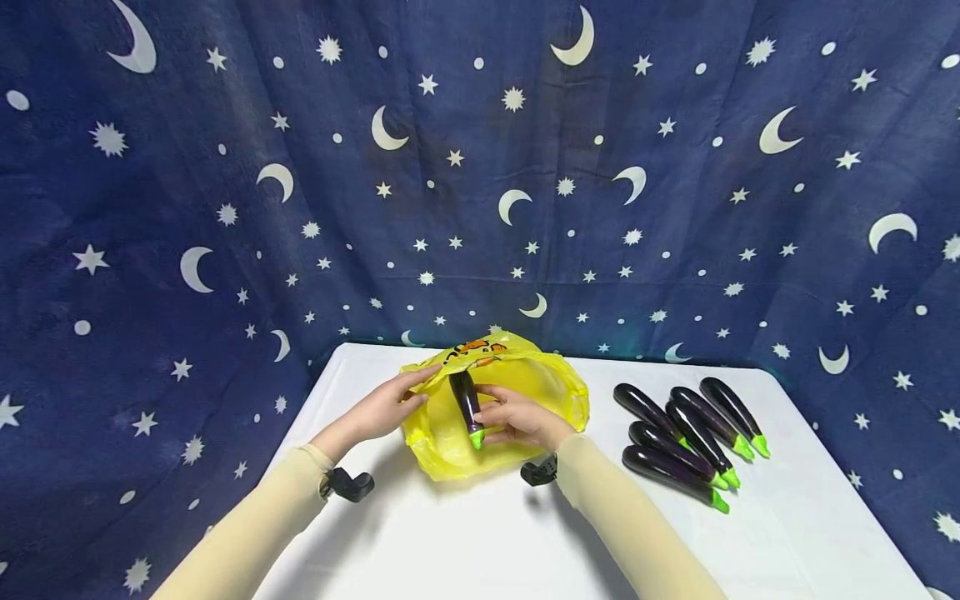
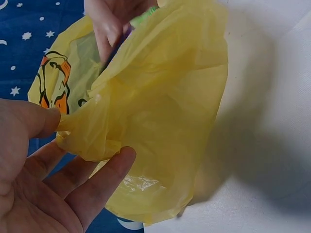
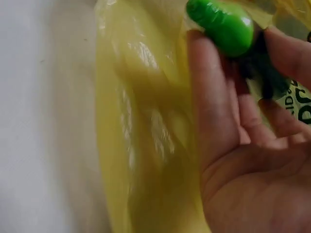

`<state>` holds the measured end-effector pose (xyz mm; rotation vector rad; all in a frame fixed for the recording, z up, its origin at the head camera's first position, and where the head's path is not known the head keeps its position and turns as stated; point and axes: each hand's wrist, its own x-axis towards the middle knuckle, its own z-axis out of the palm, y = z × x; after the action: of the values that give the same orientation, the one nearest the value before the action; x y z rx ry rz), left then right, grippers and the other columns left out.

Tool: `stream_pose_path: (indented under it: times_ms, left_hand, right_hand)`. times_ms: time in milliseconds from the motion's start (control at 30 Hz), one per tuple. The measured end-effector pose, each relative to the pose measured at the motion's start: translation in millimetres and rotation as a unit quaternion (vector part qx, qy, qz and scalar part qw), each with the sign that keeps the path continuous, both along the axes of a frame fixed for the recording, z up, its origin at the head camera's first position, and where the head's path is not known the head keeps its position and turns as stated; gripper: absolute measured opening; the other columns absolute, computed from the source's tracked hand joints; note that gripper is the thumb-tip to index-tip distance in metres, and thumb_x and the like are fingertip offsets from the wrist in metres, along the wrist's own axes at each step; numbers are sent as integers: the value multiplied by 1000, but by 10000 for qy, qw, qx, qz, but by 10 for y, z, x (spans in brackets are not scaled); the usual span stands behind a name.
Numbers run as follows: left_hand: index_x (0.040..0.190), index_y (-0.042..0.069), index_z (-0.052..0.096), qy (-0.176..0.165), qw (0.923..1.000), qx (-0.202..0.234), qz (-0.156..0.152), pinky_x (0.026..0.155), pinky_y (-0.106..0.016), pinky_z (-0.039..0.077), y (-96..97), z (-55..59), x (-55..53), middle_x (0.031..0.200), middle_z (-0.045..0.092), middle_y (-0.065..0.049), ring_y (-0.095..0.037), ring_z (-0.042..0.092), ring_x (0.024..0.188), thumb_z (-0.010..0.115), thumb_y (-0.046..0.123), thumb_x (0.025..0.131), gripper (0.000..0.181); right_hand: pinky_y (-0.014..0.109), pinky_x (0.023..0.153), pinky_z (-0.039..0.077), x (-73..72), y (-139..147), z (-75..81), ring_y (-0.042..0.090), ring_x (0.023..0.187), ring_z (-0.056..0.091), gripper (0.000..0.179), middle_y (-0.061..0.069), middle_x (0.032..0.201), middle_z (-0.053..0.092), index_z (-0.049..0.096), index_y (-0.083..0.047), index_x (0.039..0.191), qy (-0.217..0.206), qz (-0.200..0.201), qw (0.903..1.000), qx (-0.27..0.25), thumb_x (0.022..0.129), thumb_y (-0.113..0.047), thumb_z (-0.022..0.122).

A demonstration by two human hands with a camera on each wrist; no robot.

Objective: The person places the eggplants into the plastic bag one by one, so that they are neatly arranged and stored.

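Note:
A yellow plastic bag (image 1: pixel 536 379) with orange and black print lies on the table, its mouth spread toward me. My left hand (image 1: pixel 386 406) pinches the bag's left rim between thumb and fingers, as the left wrist view shows up close. Inside the mouth, my right hand (image 1: pixel 521 417) grips a dark purple eggplant (image 1: pixel 464 398) near its bright green stem end (image 3: pixel 233 29). The eggplant's stem points toward me and its rounded end reaches under the printed upper side of the bag. In the left wrist view, the bag's near side hides most of the eggplant.
Several more eggplants (image 1: pixel 675 475) lie in a loose group on the right side of the white table (image 1: pixel 420 542), green stems toward me. Behind the table hangs a dark blue curtain (image 1: pixel 465 208) with white moons and stars.

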<state>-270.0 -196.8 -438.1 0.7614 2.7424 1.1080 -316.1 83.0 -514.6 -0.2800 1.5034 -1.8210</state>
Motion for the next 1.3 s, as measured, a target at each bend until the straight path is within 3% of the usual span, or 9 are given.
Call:
stream_pose_path:
  times_ms: [333,700,1300]
  left_hand:
    - [158,12,41,-198,9998,100,10,112,-50,40,4,10,25,161,39,-11,-31,42,142,55,6,104,56]
    - [157,9,42,-31,10000,5,-55,110,-49,43,5,-38,21,160,40,-9,-31,44,141,55,4,103,56]
    - [156,7,43,105,9998,78,-137,106,-48,47,-24,-81,6,158,43,-10,-31,47,138,55,3,103,55]
  right_hand:
    - [46,87,59,-80,-362,-14,29,105,69,79,19,129,62,30,-7,161,140,-69,9979,627,93,-5,71]
    - [41,82,61,-99,-629,-41,26,93,71,74,15,117,69,43,-9,155,258,-161,9923,1204,90,-8,77]
    - [39,80,61,-59,-860,-131,24,89,73,62,13,113,71,50,-3,148,330,-374,9913,1218,91,-5,76]
